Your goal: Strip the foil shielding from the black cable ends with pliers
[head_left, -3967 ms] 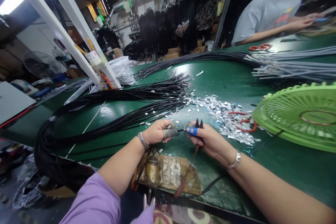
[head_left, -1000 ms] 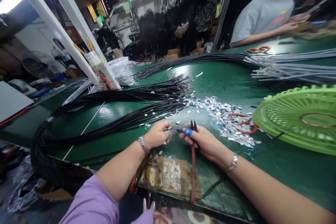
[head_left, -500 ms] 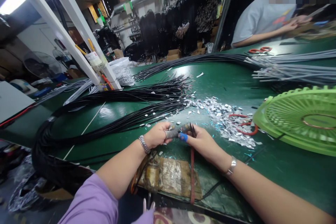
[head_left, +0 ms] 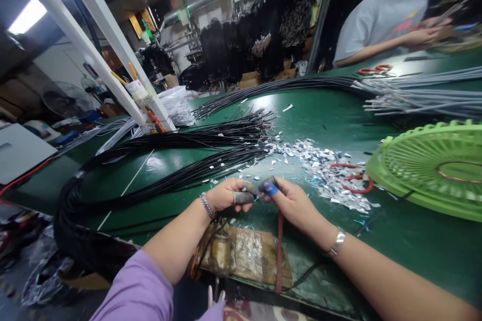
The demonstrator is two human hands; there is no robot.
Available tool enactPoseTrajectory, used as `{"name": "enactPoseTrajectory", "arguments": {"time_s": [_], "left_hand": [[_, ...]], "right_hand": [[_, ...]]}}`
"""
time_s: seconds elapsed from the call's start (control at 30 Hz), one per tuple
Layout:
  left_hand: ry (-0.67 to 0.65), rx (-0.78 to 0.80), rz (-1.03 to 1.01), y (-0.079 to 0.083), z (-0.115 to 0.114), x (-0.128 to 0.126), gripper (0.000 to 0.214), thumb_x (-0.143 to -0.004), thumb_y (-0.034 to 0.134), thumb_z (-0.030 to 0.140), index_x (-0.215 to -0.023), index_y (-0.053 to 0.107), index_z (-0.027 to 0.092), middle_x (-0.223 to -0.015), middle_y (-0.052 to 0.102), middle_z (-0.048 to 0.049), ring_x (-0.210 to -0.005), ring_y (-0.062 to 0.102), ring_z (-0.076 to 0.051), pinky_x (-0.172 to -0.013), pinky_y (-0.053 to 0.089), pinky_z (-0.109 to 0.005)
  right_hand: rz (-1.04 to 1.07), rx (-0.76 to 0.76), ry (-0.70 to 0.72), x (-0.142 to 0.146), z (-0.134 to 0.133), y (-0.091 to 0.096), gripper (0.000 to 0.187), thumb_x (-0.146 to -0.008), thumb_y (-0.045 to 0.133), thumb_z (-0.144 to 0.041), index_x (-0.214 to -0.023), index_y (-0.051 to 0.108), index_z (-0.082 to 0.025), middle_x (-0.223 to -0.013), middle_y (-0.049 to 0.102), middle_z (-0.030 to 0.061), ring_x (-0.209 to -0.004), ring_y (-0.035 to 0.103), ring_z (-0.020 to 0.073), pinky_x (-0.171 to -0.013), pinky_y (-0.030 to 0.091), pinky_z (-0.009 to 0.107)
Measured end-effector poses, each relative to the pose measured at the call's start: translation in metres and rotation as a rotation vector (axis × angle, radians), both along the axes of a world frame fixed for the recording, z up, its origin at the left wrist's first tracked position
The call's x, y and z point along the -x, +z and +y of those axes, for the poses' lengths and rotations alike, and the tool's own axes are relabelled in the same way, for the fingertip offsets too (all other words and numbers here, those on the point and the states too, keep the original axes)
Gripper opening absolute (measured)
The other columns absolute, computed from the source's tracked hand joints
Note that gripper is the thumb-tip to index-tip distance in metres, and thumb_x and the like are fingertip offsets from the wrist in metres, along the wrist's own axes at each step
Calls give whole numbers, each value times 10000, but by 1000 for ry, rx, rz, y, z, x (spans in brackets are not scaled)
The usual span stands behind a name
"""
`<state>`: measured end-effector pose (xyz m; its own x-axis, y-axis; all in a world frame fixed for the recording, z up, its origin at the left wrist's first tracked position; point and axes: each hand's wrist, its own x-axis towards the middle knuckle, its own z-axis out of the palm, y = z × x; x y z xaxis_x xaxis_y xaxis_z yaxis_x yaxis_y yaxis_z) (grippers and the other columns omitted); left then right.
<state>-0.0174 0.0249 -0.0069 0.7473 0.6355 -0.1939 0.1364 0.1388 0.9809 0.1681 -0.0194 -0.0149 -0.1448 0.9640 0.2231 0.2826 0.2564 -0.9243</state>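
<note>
My left hand (head_left: 236,195), its thumb and a finger wrapped in worn grey tape, is closed at the near middle of the bench. A speck of light blue wire (head_left: 257,199) shows at its fingertips; the rest of what it pinches is hidden. Just to the right, my right hand (head_left: 286,199) is closed too, with blue tape on a finger; its fingers hide what they hold. A reddish-brown strip (head_left: 279,256) runs down from below this hand across a taped board (head_left: 250,251). Beyond both hands lie black cables (head_left: 211,160) with stripped ends.
White and silver scraps (head_left: 320,165) cover the green bench, with red-handled pliers (head_left: 359,183) among them. A green fan (head_left: 433,170) stands at right. Grey cables (head_left: 406,100) lie behind it. A co-worker (head_left: 380,25) sits across the bench. White posts (head_left: 109,45) rise at left.
My fingertips have drawn slightly apart, and my right hand has turned. The dark pointed tool tips that stuck up from it are now mostly hidden. The view has shifted a little.
</note>
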Motion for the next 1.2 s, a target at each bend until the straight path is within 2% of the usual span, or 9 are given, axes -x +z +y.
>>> {"name": "enactPoseTrajectory", "arguments": {"time_s": [0.17,0.4,0.6,0.7,0.77,0.9,1.0,1.1,1.2], "left_hand": [[98,87,-169,-7,8,5,531,-552,799,554,-779,589,122,-524,578,18,-375,469,-56,-357,312,-154],[156,36,-152,-6,7,4,546,-556,780,576,-776,543,136,-515,568,29,-355,427,-51,-353,284,-160],[303,-396,112,3,-6,-6,313,-756,623,455,-757,547,151,-562,563,25,-409,421,-63,-428,322,-191],[300,-663,254,7,-12,-8,173,-786,573,295,-687,560,154,-595,583,4,-530,491,-93,-538,365,-207],[276,-736,324,9,-14,-8,175,-790,555,252,-643,553,158,-591,585,-1,-566,503,-104,-563,357,-213],[223,-668,333,10,-12,-5,212,-804,549,290,-639,551,156,-556,567,5,-532,485,-99,-543,340,-212],[126,-453,259,10,-7,-2,284,-781,588,420,-706,576,146,-523,547,16,-438,436,-79,-474,325,-206],[28,-263,219,10,-4,0,424,-689,658,554,-696,568,140,-495,532,26,-355,369,-51,-394,282,-194],[-7,-220,174,11,-4,1,480,-642,690,592,-641,547,135,-478,530,23,-337,358,-40,-364,272,-185]], "right_hand": [[-226,-143,-24,-4,-6,0,293,-856,439,-499,-735,493,-238,-665,613,25,-592,541,192,-560,413,304],[-327,-206,-54,2,-10,-2,233,-830,502,-436,-710,443,-245,-650,597,19,-557,527,185,-506,370,286],[-414,-245,-110,2,-10,-2,193,-808,535,-377,-692,452,-246,-632,587,14,-544,502,174,-505,342,276],[-446,-236,-138,4,-9,-5,135,-771,542,-294,-693,441,-248,-635,578,11,-553,503,177,-511,328,274],[-434,-227,-126,3,-8,-6,105,-734,511,-207,-684,429,-250,-623,559,4,-554,494,176,-518,325,273],[-328,-222,-15,-3,-3,-4,117,-695,452,-144,-640,421,-242,-594,519,-5,-553,461,167,-533,323,276],[-177,-181,176,-10,1,3,166,-777,482,-267,-617,472,-226,-586,513,-3,-567,445,162,-554,337,283],[41,27,360,-11,3,7,335,-790,560,-493,-615,515,-211,-572,505,-13,-531,408,135,-518,326,268],[264,318,387,-4,2,2,437,-720,613,-619,-635,487,-209,-517,457,-50,-433,275,82,-432,227,237]]}}
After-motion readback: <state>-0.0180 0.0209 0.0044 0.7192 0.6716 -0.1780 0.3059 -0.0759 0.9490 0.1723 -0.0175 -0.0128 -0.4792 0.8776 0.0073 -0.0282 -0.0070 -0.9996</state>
